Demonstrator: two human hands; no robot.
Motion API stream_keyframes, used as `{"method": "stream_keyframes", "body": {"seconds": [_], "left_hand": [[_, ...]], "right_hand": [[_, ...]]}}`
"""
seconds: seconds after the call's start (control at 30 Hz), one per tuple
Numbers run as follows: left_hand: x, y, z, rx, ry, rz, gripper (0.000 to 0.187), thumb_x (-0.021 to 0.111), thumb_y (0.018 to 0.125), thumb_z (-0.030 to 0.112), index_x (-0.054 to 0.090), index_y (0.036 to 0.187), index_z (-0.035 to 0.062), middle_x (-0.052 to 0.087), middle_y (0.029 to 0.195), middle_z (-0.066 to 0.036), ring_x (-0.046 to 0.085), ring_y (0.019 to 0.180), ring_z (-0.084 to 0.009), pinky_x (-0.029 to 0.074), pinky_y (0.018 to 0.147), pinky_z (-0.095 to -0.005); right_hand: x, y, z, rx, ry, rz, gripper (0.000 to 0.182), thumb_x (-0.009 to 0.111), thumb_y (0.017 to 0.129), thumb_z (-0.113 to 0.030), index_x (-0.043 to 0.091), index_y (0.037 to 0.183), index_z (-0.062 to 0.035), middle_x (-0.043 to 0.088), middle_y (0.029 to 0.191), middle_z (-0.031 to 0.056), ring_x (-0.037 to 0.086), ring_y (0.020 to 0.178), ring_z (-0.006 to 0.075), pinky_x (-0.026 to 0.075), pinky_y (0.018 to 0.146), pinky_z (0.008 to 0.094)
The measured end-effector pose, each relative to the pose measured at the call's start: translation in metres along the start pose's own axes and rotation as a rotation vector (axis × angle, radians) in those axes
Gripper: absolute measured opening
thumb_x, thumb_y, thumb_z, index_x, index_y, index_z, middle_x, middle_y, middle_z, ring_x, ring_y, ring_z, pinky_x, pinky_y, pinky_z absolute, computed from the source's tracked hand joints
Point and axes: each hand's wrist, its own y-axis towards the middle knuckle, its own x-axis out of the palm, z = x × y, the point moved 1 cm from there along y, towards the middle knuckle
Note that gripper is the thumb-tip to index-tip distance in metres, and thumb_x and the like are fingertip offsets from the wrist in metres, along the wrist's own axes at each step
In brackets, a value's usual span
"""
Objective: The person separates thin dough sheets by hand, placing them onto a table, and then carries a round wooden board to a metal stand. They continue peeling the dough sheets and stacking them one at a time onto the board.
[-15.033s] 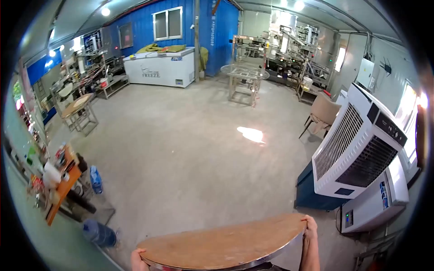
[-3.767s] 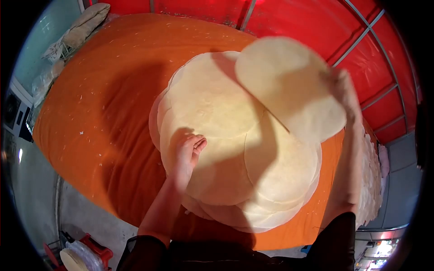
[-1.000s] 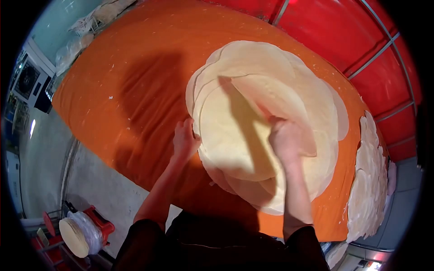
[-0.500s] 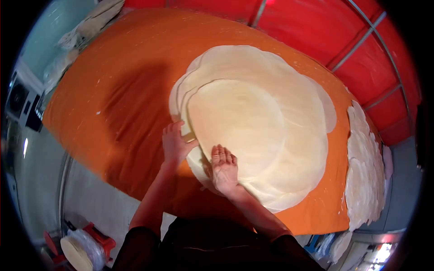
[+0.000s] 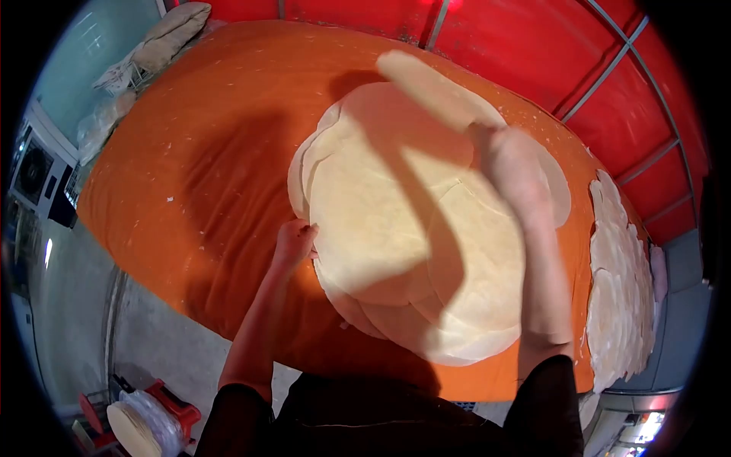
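A wide pile of thin, pale round flatbreads (image 5: 365, 221) lies overlapped on the orange cloth. My left hand (image 5: 294, 242) is closed at the pile's left edge, its fingertips pinching the rim of a flatbread. Over the far right part of the pile, my right hand (image 5: 512, 156) is smeared by motion. From its fingers a single flatbread (image 5: 434, 87) extends to the left, raised and seen nearly edge-on. The shadow of my right arm falls across the pile.
The orange cloth (image 5: 145, 198) covers a large raised surface beside a red wall panel (image 5: 518, 53) with metal bars. More flatbreads (image 5: 618, 289) hang overlapped at the right edge. Lower left, a red stool (image 5: 173, 404) stands near a plastic-wrapped round stack (image 5: 137, 426).
My right hand has swept from the pile's near edge to its far right, lifting a flatbread. My left hand has moved slightly down, its spread fingers now closed at the rim.
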Motion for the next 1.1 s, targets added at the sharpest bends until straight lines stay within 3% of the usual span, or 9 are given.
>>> {"method": "stream_keyframes", "body": {"seconds": [0.13, 0.23, 0.3, 0.43, 0.57, 0.7, 0.8, 0.9, 1.1], "left_hand": [[-0.006, 0.004, -0.008, 0.386, 0.366, 0.470, 0.014, 0.058, 0.071, 0.010, 0.051, 0.074, -0.0023, 0.051, 0.059, -0.005, 0.054, 0.054, -0.0121, 0.044, 0.049, -0.0254], [0.005, 0.008, 0.018, 0.368, 0.030, 0.354, 0.014, 0.059, 0.069, 0.009, 0.052, 0.075, -0.0007, 0.053, 0.064, -0.005, 0.055, 0.060, -0.0128, 0.044, 0.055, -0.0252], [0.023, 0.017, 0.038, 0.181, -0.314, -0.071, 0.012, 0.058, 0.067, 0.005, 0.052, 0.077, 0.0009, 0.056, 0.075, -0.008, 0.054, 0.072, -0.0156, 0.043, 0.067, -0.0250], [0.078, 0.054, 0.052, -0.132, -0.955, -0.292, 0.005, 0.052, 0.069, 0.000, 0.051, 0.074, 0.0011, 0.055, 0.077, -0.010, 0.053, 0.071, -0.0206, 0.045, 0.075, -0.0318], [0.110, 0.112, 0.034, -0.252, -1.065, -0.228, 0.008, 0.049, 0.067, -0.004, 0.050, 0.074, 0.0009, 0.055, 0.076, -0.011, 0.053, 0.072, -0.0221, 0.044, 0.078, -0.0356], [0.116, 0.132, 0.041, -0.350, -1.069, -0.176, 0.017, 0.047, 0.065, -0.006, 0.050, 0.080, 0.0015, 0.054, 0.081, -0.012, 0.052, 0.075, -0.0219, 0.043, 0.080, -0.0365], [0.119, 0.140, 0.049, -0.333, -0.896, -0.135, 0.027, 0.045, 0.063, -0.008, 0.049, 0.089, 0.0015, 0.053, 0.089, -0.012, 0.052, 0.080, -0.0226, 0.042, 0.081, -0.0379], [0.120, 0.150, 0.048, -0.115, -0.950, -0.379, 0.040, 0.043, 0.060, -0.009, 0.045, 0.099, 0.0002, 0.051, 0.098, -0.013, 0.049, 0.089, -0.0244, 0.040, 0.083, -0.0387], [0.124, 0.159, 0.056, 0.097, -1.022, -0.445, 0.051, 0.040, 0.060, -0.011, 0.037, 0.111, -0.0046, 0.046, 0.107, -0.018, 0.043, 0.105, -0.0313, 0.035, 0.092, -0.0404]], "right_hand": [[0.122, -0.034, -0.007, -0.043, 0.174, -0.346, 0.014, 0.052, 0.071, -0.004, 0.062, 0.082, -0.0042, 0.058, 0.070, 0.0194, 0.057, 0.066, 0.0314, 0.045, 0.062, 0.0370], [0.166, -0.017, 0.071, -0.121, 0.559, -0.190, 0.012, 0.053, 0.075, -0.011, 0.059, 0.081, -0.0024, 0.060, 0.078, 0.0127, 0.057, 0.073, 0.0230, 0.044, 0.070, 0.0319], [0.139, 0.041, 0.122, 0.460, 1.206, -0.100, 0.030, 0.038, 0.079, -0.020, 0.058, 0.074, 0.0020, 0.058, 0.068, 0.0059, 0.054, 0.065, 0.0181, 0.045, 0.064, 0.0323], [0.001, 0.103, 0.109, 0.036, -0.073, 0.304, 0.010, 0.051, 0.068, -0.002, 0.057, 0.073, -0.0069, 0.055, 0.058, 0.0146, 0.055, 0.053, 0.0261, 0.044, 0.050, 0.0347], [0.038, 0.108, 0.079, -0.068, -0.261, 0.398, 0.017, 0.051, 0.064, -0.001, 0.055, 0.079, -0.0080, 0.055, 0.064, 0.0151, 0.056, 0.057, 0.0306, 0.045, 0.054, 0.0378], [0.191, 0.082, 0.062, -0.228, 0.201, 0.255, 0.029, 0.049, 0.061, 0.005, 0.060, 0.085, -0.0043, 0.060, 0.085, 0.0119, 0.059, 0.072, 0.0257, 0.048, 0.064, 0.0309], [0.228, 0.051, 0.024, -0.044, 0.029, -0.592, 0.027, 0.055, 0.063, -0.002, 0.059, 0.089, -0.0029, 0.059, 0.094, 0.0124, 0.057, 0.087, 0.0246, 0.047, 0.072, 0.0317], [0.269, 0.010, 0.019, -0.110, 0.397, 0.036, 0.036, 0.058, 0.064, -0.008, 0.055, 0.100, -0.0008, 0.057, 0.099, 0.0134, 0.055, 0.091, 0.0250, 0.046, 0.074, 0.0328], [0.244, 0.005, 0.017, -0.211, 0.394, 0.142, 0.037, 0.056, 0.070, -0.011, 0.050, 0.105, 0.0008, 0.055, 0.102, 0.0152, 0.055, 0.090, 0.0286, 0.047, 0.073, 0.0356]]}}
